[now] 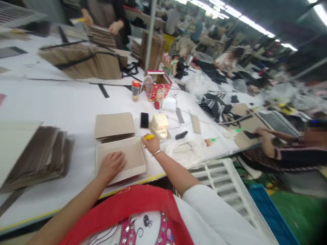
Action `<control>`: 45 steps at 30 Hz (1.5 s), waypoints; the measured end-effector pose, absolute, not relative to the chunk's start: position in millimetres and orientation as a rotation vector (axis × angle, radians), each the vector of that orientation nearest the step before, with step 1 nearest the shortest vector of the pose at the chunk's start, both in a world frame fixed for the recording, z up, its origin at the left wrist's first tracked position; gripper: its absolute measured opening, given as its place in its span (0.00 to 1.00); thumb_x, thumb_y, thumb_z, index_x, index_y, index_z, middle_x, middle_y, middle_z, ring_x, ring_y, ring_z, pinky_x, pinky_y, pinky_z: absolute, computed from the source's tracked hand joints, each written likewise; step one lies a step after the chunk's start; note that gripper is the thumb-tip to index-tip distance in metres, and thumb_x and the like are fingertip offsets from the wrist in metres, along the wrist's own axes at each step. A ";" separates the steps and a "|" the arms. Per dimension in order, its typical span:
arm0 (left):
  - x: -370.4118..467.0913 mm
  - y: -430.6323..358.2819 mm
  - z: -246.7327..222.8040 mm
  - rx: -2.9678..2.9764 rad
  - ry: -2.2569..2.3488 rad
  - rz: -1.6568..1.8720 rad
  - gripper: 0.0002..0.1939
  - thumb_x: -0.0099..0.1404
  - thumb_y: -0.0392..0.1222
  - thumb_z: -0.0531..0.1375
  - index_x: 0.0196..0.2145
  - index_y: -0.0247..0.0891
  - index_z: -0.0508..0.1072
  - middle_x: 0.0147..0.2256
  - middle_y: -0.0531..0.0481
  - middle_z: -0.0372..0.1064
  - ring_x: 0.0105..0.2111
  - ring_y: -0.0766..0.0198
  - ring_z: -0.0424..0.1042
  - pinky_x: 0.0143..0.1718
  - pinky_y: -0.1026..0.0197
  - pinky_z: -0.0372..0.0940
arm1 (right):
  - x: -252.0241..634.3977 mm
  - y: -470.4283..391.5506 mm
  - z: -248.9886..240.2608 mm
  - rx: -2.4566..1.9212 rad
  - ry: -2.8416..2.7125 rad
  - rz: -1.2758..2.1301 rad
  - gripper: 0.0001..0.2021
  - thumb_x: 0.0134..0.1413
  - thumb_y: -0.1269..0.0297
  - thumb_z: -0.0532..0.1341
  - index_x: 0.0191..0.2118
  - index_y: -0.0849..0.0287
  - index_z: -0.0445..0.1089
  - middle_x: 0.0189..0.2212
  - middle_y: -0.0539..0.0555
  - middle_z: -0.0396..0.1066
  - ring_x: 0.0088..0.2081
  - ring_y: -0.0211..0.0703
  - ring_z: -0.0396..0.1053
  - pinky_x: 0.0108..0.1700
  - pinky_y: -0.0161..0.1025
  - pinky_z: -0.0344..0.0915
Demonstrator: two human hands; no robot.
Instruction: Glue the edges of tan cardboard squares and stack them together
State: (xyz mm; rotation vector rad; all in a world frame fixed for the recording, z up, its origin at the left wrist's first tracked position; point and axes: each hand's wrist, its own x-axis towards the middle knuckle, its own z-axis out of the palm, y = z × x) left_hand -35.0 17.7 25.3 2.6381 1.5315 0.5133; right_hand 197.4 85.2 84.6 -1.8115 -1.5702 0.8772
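My left hand (111,166) lies flat with its fingers spread on the near stack of beige rectangular panels (134,153), which has a pale sheet with a raised rim on top. My right hand (152,144), a bracelet on its wrist, is closed around a yellow pen-like tool (149,137) at the stack's upper right corner. Its tip is too blurred to make out. Just behind is a second beige stack (114,124), close against the first. A black phone (144,120) and a cream-coloured device (160,124) lie beyond my right hand.
Brown layered pieces (43,160) spread at the left. Further back stand a red patterned box (158,86), an orange-lidded bottle (135,90) and a strapped brown bundle (84,61). A co-worker's hands (116,27) are at the far side; another person (288,143) works at the right. A white slatted rack (224,183) adjoins the table.
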 end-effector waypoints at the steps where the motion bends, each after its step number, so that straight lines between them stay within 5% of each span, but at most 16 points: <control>1: -34.6 19.0 24.4 2.630 1.525 0.488 0.17 0.62 0.48 0.51 0.46 0.42 0.68 0.47 0.46 0.66 0.45 0.55 0.63 0.46 0.52 0.55 | 202.7 77.2 84.7 -1.729 -1.563 0.875 0.13 0.53 0.55 0.53 0.37 0.58 0.68 0.22 0.47 0.70 0.20 0.32 0.67 0.22 0.28 0.62; 6: -31.5 22.8 21.2 2.574 1.513 0.442 0.18 0.61 0.49 0.52 0.46 0.42 0.68 0.48 0.44 0.65 0.47 0.52 0.62 0.47 0.50 0.54 | 270.2 18.1 67.8 -1.684 -1.590 0.734 0.16 0.58 0.61 0.47 0.51 0.54 0.58 0.33 0.48 0.71 0.26 0.31 0.69 0.31 0.30 0.65; 11: -29.7 19.2 19.3 2.601 1.552 0.386 0.20 0.61 0.51 0.50 0.47 0.41 0.67 0.50 0.44 0.64 0.47 0.52 0.62 0.47 0.51 0.54 | 376.2 -5.1 28.3 -2.383 -1.697 0.220 0.13 0.55 0.71 0.48 0.44 0.61 0.63 0.35 0.57 0.70 0.36 0.41 0.67 0.37 0.35 0.61; 16: -30.1 20.9 14.5 2.625 1.554 0.382 0.19 0.61 0.51 0.50 0.47 0.42 0.67 0.49 0.45 0.65 0.46 0.53 0.62 0.47 0.51 0.54 | 426.4 19.3 -9.5 -2.464 -2.012 0.046 0.14 0.53 0.75 0.50 0.46 0.67 0.63 0.42 0.66 0.66 0.46 0.48 0.60 0.48 0.43 0.53; 24: -27.1 20.5 17.1 2.589 1.583 0.422 0.18 0.60 0.50 0.52 0.45 0.42 0.69 0.48 0.46 0.66 0.46 0.54 0.64 0.47 0.52 0.54 | 423.8 15.2 -28.9 -2.403 -2.188 0.115 0.12 0.56 0.72 0.48 0.41 0.64 0.65 0.33 0.61 0.67 0.39 0.45 0.61 0.46 0.41 0.51; 33: -27.1 22.6 23.8 2.586 1.583 0.353 0.19 0.61 0.52 0.51 0.45 0.40 0.68 0.48 0.45 0.66 0.46 0.55 0.64 0.48 0.53 0.54 | 418.4 -12.7 16.3 -2.361 -1.996 0.158 0.12 0.57 0.65 0.50 0.44 0.61 0.63 0.28 0.55 0.67 0.32 0.41 0.64 0.36 0.35 0.57; 40: 13.6 15.1 66.9 2.247 1.568 0.490 0.29 0.54 0.56 0.57 0.50 0.36 0.63 0.51 0.38 0.61 0.48 0.50 0.63 0.48 0.49 0.56 | 345.3 -8.6 105.1 -1.804 -1.706 0.490 0.12 0.55 0.55 0.50 0.34 0.58 0.63 0.25 0.50 0.65 0.27 0.37 0.63 0.32 0.32 0.59; 45: 47.9 16.9 93.9 1.289 1.207 0.756 0.36 0.52 0.54 0.59 0.55 0.39 0.55 0.47 0.41 0.64 0.32 0.65 0.70 0.29 0.62 0.65 | 271.2 11.7 138.3 -1.475 -1.817 0.754 0.12 0.53 0.54 0.53 0.29 0.58 0.62 0.26 0.50 0.64 0.28 0.36 0.62 0.33 0.33 0.60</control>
